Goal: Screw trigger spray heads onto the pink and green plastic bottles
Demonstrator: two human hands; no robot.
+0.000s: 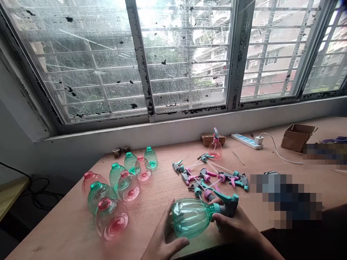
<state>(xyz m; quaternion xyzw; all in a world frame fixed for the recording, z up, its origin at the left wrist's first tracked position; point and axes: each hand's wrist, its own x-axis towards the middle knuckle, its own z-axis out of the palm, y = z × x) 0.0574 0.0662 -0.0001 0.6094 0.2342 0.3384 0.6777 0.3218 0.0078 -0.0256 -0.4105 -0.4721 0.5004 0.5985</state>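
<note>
A green translucent spray bottle (pixel 191 217) lies tilted on its side between my hands, just above the table's front edge. My left hand (pixel 168 233) is wrapped round its base. At the neck, my right hand (pixel 230 222) grips the teal collar below the grey and teal spray head (pixel 230 205). The spray head sits on the bottle's mouth. Behind my hands lies a loose pile of spray heads (pixel 206 174), pink-grey and teal-grey, with thin tubes. To the left stand several open bottles without heads, among them a pink bottle (pixel 112 220) and a green bottle (pixel 101 196).
A pink bottle with a spray head (pixel 215 147) stands near the wall, by a small brown basket (pixel 204 139). Farther right are a white power strip (pixel 247 141) with a plugged-in cable and an open cardboard box (pixel 296 138). Blurred patches hide the right side.
</note>
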